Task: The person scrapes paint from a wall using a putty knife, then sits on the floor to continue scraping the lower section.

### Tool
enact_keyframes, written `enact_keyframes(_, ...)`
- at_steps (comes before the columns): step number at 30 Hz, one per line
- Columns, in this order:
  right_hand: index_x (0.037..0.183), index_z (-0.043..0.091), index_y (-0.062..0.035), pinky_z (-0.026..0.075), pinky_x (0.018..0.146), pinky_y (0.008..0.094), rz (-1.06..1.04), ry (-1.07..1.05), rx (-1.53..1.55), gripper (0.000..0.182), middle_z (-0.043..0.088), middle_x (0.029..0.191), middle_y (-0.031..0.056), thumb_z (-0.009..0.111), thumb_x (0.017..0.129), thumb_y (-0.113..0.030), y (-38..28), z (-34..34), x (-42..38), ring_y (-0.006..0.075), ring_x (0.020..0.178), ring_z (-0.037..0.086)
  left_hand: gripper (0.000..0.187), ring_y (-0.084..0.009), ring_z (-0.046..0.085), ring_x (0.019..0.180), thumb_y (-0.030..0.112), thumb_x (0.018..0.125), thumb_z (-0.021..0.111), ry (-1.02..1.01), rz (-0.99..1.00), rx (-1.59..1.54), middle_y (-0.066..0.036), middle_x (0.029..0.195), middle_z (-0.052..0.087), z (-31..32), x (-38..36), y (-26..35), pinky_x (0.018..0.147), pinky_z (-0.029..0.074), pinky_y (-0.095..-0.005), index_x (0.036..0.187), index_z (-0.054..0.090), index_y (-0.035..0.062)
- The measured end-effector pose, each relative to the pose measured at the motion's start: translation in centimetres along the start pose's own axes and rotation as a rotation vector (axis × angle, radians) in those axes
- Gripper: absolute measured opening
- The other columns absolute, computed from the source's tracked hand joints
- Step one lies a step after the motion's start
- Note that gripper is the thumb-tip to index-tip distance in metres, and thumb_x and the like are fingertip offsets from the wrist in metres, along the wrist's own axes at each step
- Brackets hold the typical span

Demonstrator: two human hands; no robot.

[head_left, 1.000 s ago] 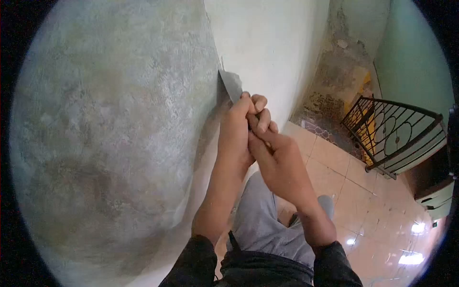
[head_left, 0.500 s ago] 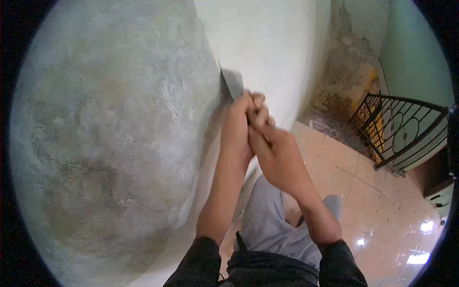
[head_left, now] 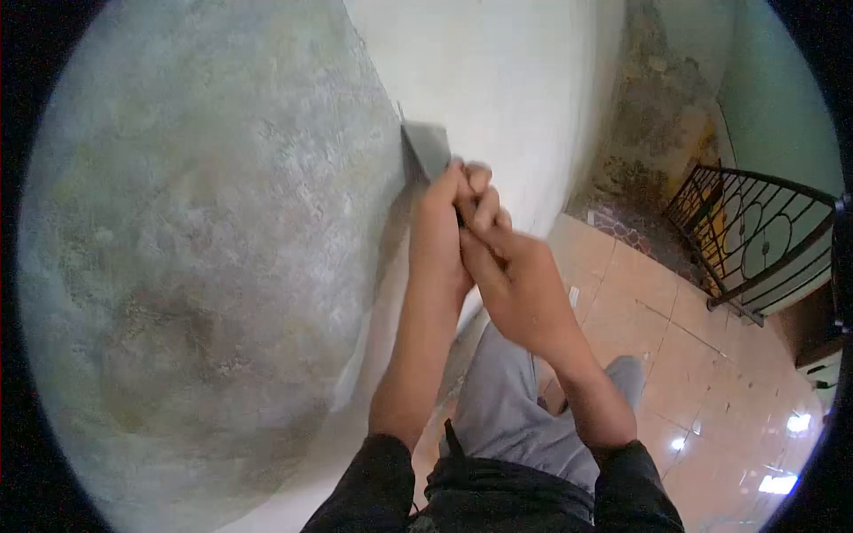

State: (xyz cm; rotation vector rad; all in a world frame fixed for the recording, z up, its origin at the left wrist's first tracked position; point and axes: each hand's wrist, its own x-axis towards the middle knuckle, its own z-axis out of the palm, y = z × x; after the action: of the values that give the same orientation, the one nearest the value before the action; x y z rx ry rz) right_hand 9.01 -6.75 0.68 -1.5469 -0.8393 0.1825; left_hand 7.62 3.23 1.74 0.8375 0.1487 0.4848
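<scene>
A scraper with a wide flat metal blade [head_left: 426,147] meets the wall where the grey-green patch [head_left: 222,204] borders the white paint [head_left: 489,80]. My left hand [head_left: 444,191] is closed around its handle just behind the blade. Lower down, my right hand [head_left: 524,284] is closed too, gripping the handle's back end against the left fingers. Most of the handle is hidden by the fingers. A thin sliver sticks up at the blade's left corner, along the paint edge.
Tan floor tiles [head_left: 657,355] with scattered bits lie to the right. Beyond them stands a dark metal railing [head_left: 764,213], beside a stained, peeling wall section [head_left: 653,133]. My legs in grey trousers [head_left: 506,400] are below my arms, close to the wall.
The blade has shifted slightly up and left along the paint border, both hands moving with it. The floor and railing sit a little further right in view.
</scene>
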Motion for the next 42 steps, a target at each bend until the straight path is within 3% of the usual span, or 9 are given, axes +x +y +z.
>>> enact_keyframes(4, 0.097, 0.060, 0.0068, 0.042, 0.051, 0.0350, 0.043, 0.000, 0.049, 0.023, 0.055, 0.066, 0.0280, 0.053, 0.089, -0.014, 0.0, -0.6, -0.9, 0.0296, 0.049, 0.053, 0.006, -0.0107, 0.040, 0.046, 0.009, 0.081, 0.042, -0.010, 0.023, 0.034, 0.000, 0.071, 0.046, 0.7, 0.2, 0.5, 0.051, 0.047, -0.0311, 0.077, 0.037, 0.0103)
enact_keyframes(9, 0.096, 0.060, 0.0071, 0.043, 0.053, 0.0370, -0.093, 0.031, 0.082, 0.024, 0.055, 0.067, 0.0280, 0.053, 0.089, -0.014, 0.6, 0.0, -0.5, 0.0352, 0.054, 0.058, 0.006, -0.0104, 0.040, 0.046, 0.008, 0.080, 0.042, 0.026, 0.018, -0.039, -0.001, 0.072, 0.046, 1.3, 0.1, 0.5, 0.051, 0.046, -0.0307, 0.077, 0.037, 0.0104)
enact_keyframes(11, 0.096, 0.060, 0.0068, 0.044, 0.053, 0.0375, -0.017, 0.041, 0.052, 0.024, 0.056, 0.068, 0.0278, 0.053, 0.089, -0.014, 0.0, -0.5, -0.7, 0.0379, 0.057, 0.059, 0.007, -0.0104, 0.039, 0.047, 0.010, 0.081, 0.041, -0.023, 0.045, 0.022, -0.001, 0.074, 0.045, 0.4, 0.1, -0.1, 0.052, 0.046, -0.0306, 0.076, 0.036, 0.0107)
enact_keyframes(21, 0.094, 0.060, 0.0072, 0.044, 0.053, 0.0386, -0.099, 0.075, 0.113, 0.024, 0.056, 0.069, 0.0288, 0.052, 0.090, -0.015, 0.1, -0.1, 0.0, 0.0404, 0.060, 0.059, 0.010, -0.0097, 0.038, 0.047, 0.011, 0.083, 0.042, 0.065, 0.043, 0.036, 0.000, 0.069, 0.044, 1.2, 0.1, 0.6, 0.053, 0.044, -0.0281, 0.073, 0.040, 0.0104)
enact_keyframes(31, 0.097, 0.062, 0.0041, 0.046, 0.056, 0.0399, -0.040, 0.022, 0.001, 0.024, 0.057, 0.070, 0.0273, 0.052, 0.088, -0.016, -0.4, -0.8, 1.1, 0.0419, 0.064, 0.058, 0.021, -0.0107, 0.039, 0.049, 0.015, 0.088, 0.042, -0.034, 0.034, 0.030, 0.000, 0.074, 0.046, 1.0, 1.3, 0.5, 0.052, 0.043, -0.0275, 0.068, 0.036, 0.0126)
enact_keyframes(33, 0.096, 0.062, 0.0044, 0.045, 0.055, 0.0398, -0.132, 0.077, -0.001, 0.024, 0.057, 0.068, 0.0273, 0.052, 0.088, -0.016, -0.1, -0.7, 0.6, 0.0414, 0.061, 0.058, 0.020, -0.0103, 0.039, 0.049, 0.015, 0.088, 0.042, 0.004, 0.050, 0.024, 0.000, 0.074, 0.046, 1.6, 0.8, 0.5, 0.052, 0.044, -0.0269, 0.070, 0.035, 0.0125)
enact_keyframes(37, 0.094, 0.061, 0.0059, 0.044, 0.054, 0.0410, -0.057, -0.025, -0.018, 0.024, 0.056, 0.066, 0.0275, 0.052, 0.089, -0.016, -0.3, -0.4, 0.5, 0.0403, 0.059, 0.058, 0.015, -0.0102, 0.039, 0.048, 0.014, 0.088, 0.042, -0.037, 0.061, -0.014, 0.000, 0.072, 0.045, 0.9, 1.1, 1.1, 0.052, 0.045, -0.0278, 0.074, 0.037, 0.0115)
enact_keyframes(42, 0.095, 0.062, 0.0049, 0.045, 0.056, 0.0399, -0.147, 0.051, -0.015, 0.024, 0.057, 0.069, 0.0278, 0.052, 0.089, -0.016, -0.2, -0.3, 1.2, 0.0402, 0.059, 0.057, 0.005, -0.0103, 0.040, 0.049, 0.006, 0.079, 0.041, -0.034, 0.055, 0.022, -0.001, 0.073, 0.046, 1.2, 0.6, 1.2, 0.054, 0.046, -0.0289, 0.077, 0.038, 0.0092)
